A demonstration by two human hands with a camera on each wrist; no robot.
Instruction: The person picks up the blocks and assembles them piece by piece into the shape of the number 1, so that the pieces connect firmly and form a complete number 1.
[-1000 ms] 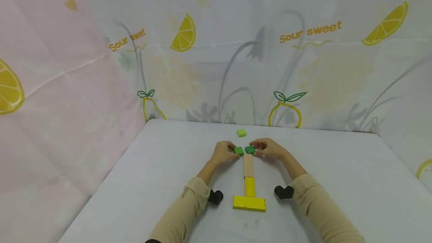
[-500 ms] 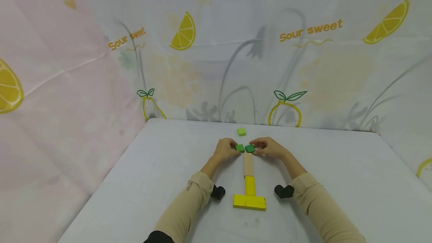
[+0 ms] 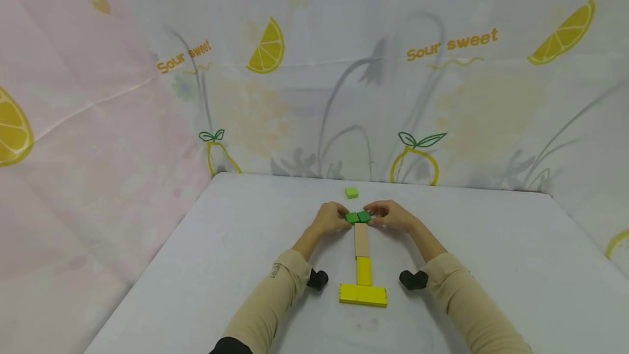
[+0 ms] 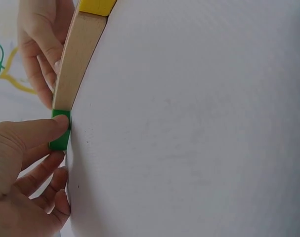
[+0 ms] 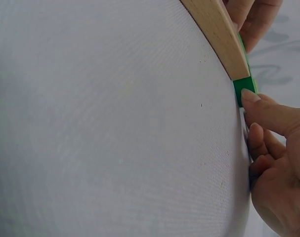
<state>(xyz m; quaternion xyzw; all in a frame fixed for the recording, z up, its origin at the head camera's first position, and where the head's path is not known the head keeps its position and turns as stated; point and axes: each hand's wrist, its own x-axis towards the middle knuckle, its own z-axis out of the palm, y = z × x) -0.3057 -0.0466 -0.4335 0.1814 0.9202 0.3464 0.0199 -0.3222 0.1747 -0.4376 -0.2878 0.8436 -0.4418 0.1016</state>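
Note:
My left hand [image 3: 330, 217] pinches a green block [image 3: 351, 218] between thumb and fingers; the left wrist view shows its thumb pressed on the block's near side. My right hand [image 3: 391, 216] pinches a darker green block [image 3: 364, 216] the same way. In the head view the two green blocks lie side by side, seemingly touching, at the far end of a plain wooden block [image 3: 361, 240]. A yellow block [image 3: 364, 271] continues that line toward me and meets a wide yellow piece [image 3: 363, 295] lying crosswise.
A lime green block [image 3: 351, 193] lies on the white table [image 3: 275, 195] beyond the hands. Black wrist devices [image 3: 414, 279] sit beside both cuffs. A printed cloth [image 3: 314, 97] hangs behind the table.
My left hand has moved slightly right and away from me with its green block, closing the gap to the darker green one. My right hand has stayed almost still.

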